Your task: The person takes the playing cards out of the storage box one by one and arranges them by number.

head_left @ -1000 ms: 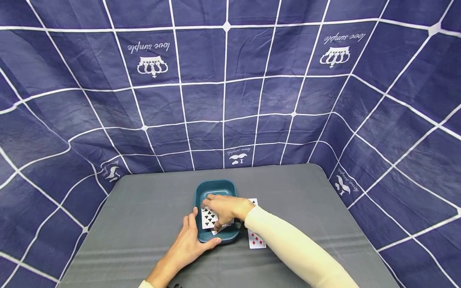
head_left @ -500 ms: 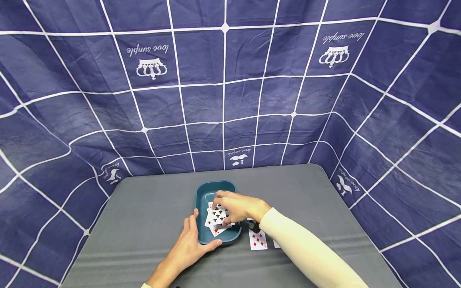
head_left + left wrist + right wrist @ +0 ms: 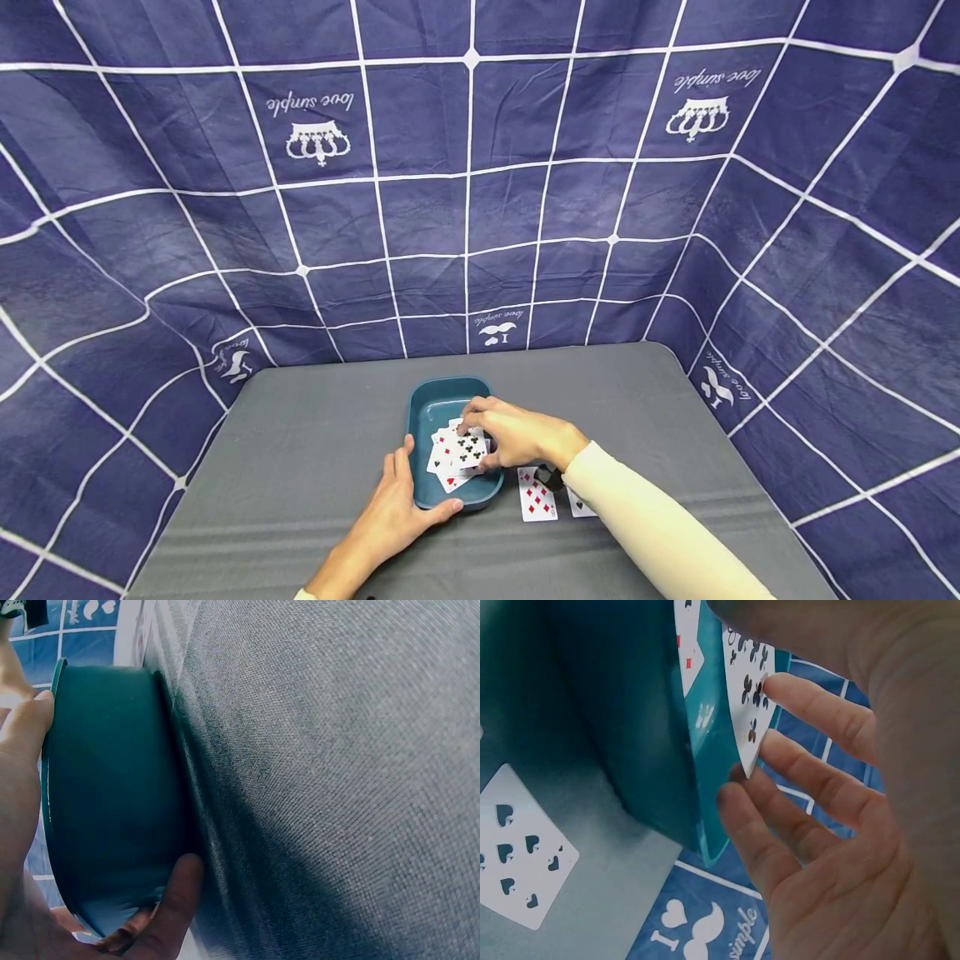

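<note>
Right hand: mine (image 3: pixel 517 432), centre-bottom of the head view, pinching a clubs card (image 3: pixel 471 447) at its edges.
Left hand: mine (image 3: pixel 397 496), lower left of centre, hooked round the near-left corner of the teal tray (image 3: pixel 450 388), thumb on the near side.
Clubs card: over the tray, above a loose card pile (image 3: pixel 444 454); whether it touches, can't tell.
Card handling: probably light, springy, slick; corners likely crease. Best hold: opposite edges, light pinch.
Tray handling: looks rigid, smooth, likely light; rim or corner is the grip.
Table cards: diamonds card (image 3: pixel 537 496) right of the tray in head view; spades card (image 3: pixel 525 855) lower left in right wrist view.
Card print: looks like an 8 on mine.
Wall cloth (image 3: pixel 420 200): "love simple", upside down, upper left and upper right.
Tray brand: none I can see.
</note>
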The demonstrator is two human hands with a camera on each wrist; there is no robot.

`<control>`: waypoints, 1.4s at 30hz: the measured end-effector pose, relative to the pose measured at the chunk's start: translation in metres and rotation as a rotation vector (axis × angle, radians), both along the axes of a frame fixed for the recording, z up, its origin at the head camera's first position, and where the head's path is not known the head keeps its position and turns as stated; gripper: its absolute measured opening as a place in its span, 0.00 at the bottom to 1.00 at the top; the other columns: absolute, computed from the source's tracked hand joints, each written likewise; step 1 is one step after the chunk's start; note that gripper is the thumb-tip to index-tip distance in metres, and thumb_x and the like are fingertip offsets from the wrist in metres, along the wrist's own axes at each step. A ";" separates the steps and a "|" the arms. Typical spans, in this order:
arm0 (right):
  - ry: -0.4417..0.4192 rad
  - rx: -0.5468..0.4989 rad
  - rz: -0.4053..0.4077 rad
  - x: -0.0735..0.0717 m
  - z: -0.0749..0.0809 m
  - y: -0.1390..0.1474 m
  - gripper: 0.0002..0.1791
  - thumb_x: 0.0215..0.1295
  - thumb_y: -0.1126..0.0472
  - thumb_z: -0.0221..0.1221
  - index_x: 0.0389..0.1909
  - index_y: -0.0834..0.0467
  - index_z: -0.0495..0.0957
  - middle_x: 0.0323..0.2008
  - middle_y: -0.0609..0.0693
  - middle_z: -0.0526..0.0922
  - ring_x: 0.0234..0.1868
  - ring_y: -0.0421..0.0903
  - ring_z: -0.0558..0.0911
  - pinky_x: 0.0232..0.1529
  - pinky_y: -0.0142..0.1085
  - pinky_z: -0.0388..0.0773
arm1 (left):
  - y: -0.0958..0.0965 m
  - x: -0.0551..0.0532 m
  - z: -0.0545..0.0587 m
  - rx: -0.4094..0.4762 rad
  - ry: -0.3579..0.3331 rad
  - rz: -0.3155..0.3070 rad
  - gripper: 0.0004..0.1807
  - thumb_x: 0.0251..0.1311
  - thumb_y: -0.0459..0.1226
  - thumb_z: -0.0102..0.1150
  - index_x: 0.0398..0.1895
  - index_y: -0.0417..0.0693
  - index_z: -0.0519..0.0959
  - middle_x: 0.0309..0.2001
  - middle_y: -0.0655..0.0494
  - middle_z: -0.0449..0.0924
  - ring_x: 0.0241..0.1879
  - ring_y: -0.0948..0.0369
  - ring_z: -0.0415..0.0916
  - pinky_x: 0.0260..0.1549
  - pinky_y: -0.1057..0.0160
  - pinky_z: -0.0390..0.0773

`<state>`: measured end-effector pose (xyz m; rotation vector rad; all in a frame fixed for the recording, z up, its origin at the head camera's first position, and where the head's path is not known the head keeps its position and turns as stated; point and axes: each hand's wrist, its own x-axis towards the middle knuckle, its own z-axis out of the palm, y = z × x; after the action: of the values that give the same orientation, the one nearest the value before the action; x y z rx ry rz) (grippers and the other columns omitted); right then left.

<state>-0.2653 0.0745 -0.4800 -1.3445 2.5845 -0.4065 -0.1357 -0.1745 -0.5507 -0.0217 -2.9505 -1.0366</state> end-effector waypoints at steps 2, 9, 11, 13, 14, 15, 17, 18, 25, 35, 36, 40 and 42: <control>0.017 0.001 0.006 0.001 -0.001 0.005 0.31 0.72 0.52 0.83 0.73 0.47 0.87 0.78 0.45 0.80 0.81 0.49 0.78 0.84 0.46 0.77 | 0.000 0.001 0.000 -0.002 0.004 -0.003 0.82 0.52 0.70 0.88 0.93 0.31 0.52 0.74 0.31 0.71 0.69 0.37 0.83 0.70 0.36 0.84; 0.086 -0.029 0.026 0.003 -0.005 0.022 0.31 0.69 0.51 0.84 0.72 0.48 0.88 0.76 0.46 0.82 0.75 0.49 0.79 0.81 0.45 0.78 | 0.000 0.003 0.002 0.003 0.005 0.001 0.82 0.52 0.69 0.89 0.94 0.32 0.51 0.74 0.31 0.71 0.68 0.36 0.83 0.69 0.35 0.83; 0.093 -0.040 0.022 0.004 -0.004 0.027 0.32 0.69 0.51 0.84 0.72 0.48 0.89 0.77 0.47 0.82 0.75 0.50 0.79 0.80 0.47 0.79 | 0.000 0.004 0.002 0.004 0.005 0.004 0.82 0.51 0.69 0.89 0.94 0.33 0.51 0.74 0.31 0.71 0.67 0.36 0.83 0.69 0.35 0.84; 0.091 -0.047 0.015 0.005 -0.003 0.031 0.32 0.69 0.51 0.84 0.72 0.48 0.89 0.78 0.48 0.82 0.75 0.51 0.80 0.80 0.49 0.80 | 0.001 0.004 0.001 0.003 0.008 0.004 0.82 0.51 0.69 0.89 0.94 0.33 0.51 0.74 0.31 0.71 0.67 0.36 0.83 0.69 0.35 0.84; 0.087 -0.049 0.012 0.006 -0.003 0.034 0.32 0.69 0.51 0.84 0.72 0.48 0.88 0.78 0.48 0.82 0.75 0.51 0.80 0.79 0.50 0.80 | 0.001 0.004 0.001 0.002 0.010 0.002 0.82 0.52 0.69 0.89 0.94 0.33 0.51 0.74 0.31 0.72 0.67 0.36 0.83 0.69 0.35 0.84; 0.087 -0.051 0.008 0.006 -0.003 0.036 0.32 0.69 0.51 0.84 0.72 0.47 0.88 0.78 0.48 0.82 0.75 0.51 0.80 0.79 0.51 0.80 | 0.001 0.003 0.001 0.002 0.013 0.002 0.82 0.52 0.69 0.89 0.94 0.33 0.52 0.73 0.31 0.72 0.67 0.36 0.83 0.69 0.34 0.84; 0.086 -0.057 0.008 0.007 -0.003 0.041 0.32 0.69 0.51 0.84 0.72 0.47 0.88 0.78 0.48 0.82 0.75 0.52 0.81 0.78 0.52 0.81 | 0.001 0.003 0.000 0.004 0.018 0.002 0.81 0.52 0.69 0.89 0.94 0.32 0.52 0.73 0.31 0.72 0.67 0.36 0.83 0.69 0.34 0.84; 0.086 -0.056 0.008 0.007 -0.003 0.043 0.32 0.69 0.51 0.84 0.73 0.47 0.88 0.78 0.48 0.82 0.75 0.52 0.81 0.78 0.52 0.81 | 0.001 0.003 0.000 0.004 0.020 0.002 0.81 0.52 0.69 0.89 0.94 0.32 0.52 0.72 0.31 0.72 0.67 0.36 0.83 0.69 0.34 0.84; 0.094 -0.074 0.005 0.008 -0.004 0.058 0.33 0.68 0.53 0.84 0.73 0.48 0.87 0.77 0.48 0.82 0.75 0.53 0.81 0.77 0.53 0.81 | 0.001 0.003 0.000 -0.003 0.051 -0.003 0.80 0.51 0.67 0.90 0.92 0.29 0.54 0.71 0.28 0.73 0.66 0.35 0.84 0.69 0.35 0.83; 0.078 -0.092 -0.025 0.011 -0.001 0.072 0.36 0.67 0.55 0.83 0.75 0.47 0.85 0.79 0.47 0.81 0.76 0.52 0.80 0.79 0.54 0.80 | 0.000 0.002 0.002 0.014 0.043 0.000 0.80 0.51 0.67 0.90 0.92 0.29 0.53 0.72 0.28 0.72 0.67 0.35 0.83 0.71 0.35 0.82; 0.079 -0.095 -0.027 0.011 -0.001 0.073 0.36 0.67 0.56 0.83 0.75 0.47 0.85 0.79 0.47 0.80 0.76 0.52 0.80 0.79 0.55 0.80 | 0.001 0.002 0.003 0.015 0.042 0.001 0.80 0.51 0.67 0.90 0.92 0.29 0.53 0.72 0.28 0.72 0.67 0.35 0.83 0.71 0.35 0.82; 0.080 -0.107 -0.031 0.013 -0.001 0.081 0.36 0.66 0.58 0.82 0.76 0.47 0.85 0.79 0.49 0.80 0.78 0.53 0.80 0.79 0.55 0.80 | 0.001 0.003 0.003 0.015 0.044 0.004 0.81 0.51 0.67 0.90 0.92 0.29 0.53 0.72 0.28 0.72 0.67 0.35 0.83 0.70 0.34 0.83; 0.073 -0.110 -0.040 0.014 -0.001 0.086 0.36 0.66 0.58 0.82 0.76 0.47 0.85 0.79 0.49 0.80 0.78 0.53 0.80 0.79 0.55 0.80 | 0.001 0.003 0.003 0.014 0.044 0.004 0.81 0.50 0.67 0.90 0.92 0.29 0.53 0.73 0.28 0.72 0.67 0.35 0.83 0.71 0.34 0.83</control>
<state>-0.2509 0.1607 -0.4811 -1.3685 2.6882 -0.5225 -0.1324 -0.1732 -0.5476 -0.0389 -2.9024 -1.0424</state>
